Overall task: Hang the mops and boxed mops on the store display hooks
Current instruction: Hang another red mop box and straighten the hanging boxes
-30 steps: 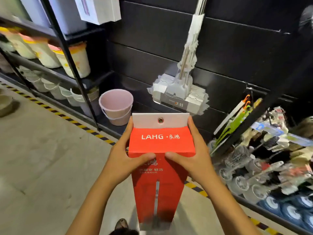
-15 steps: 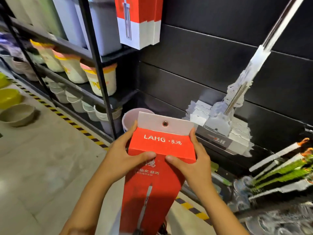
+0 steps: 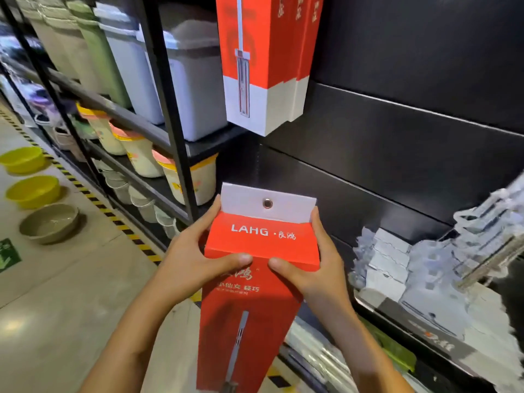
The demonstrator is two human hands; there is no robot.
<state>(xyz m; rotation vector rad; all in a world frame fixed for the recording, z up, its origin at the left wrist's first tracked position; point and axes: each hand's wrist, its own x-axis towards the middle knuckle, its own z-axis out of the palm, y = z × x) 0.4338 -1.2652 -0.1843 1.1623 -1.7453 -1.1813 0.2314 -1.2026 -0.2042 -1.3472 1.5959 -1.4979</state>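
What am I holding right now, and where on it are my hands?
The red mop box, gripped near its top by both hands: left hand on its left side, right hand on its right, thumbs across the front.

**Lettering on the red boxes**

The boxed mop (image 3: 263, 242) is showing white "LAHG · 良鸿" on its sloped red top panel, with "小仙女 轻巧" running across the front face below. The hanging boxes (image 3: 249, 66) above are carrying white vertical characters, cut off and unreadable. A green floor sign (image 3: 7, 255) is showing part of a white arrow. The mop head label (image 3: 433, 340) is coming out too blurred to read.
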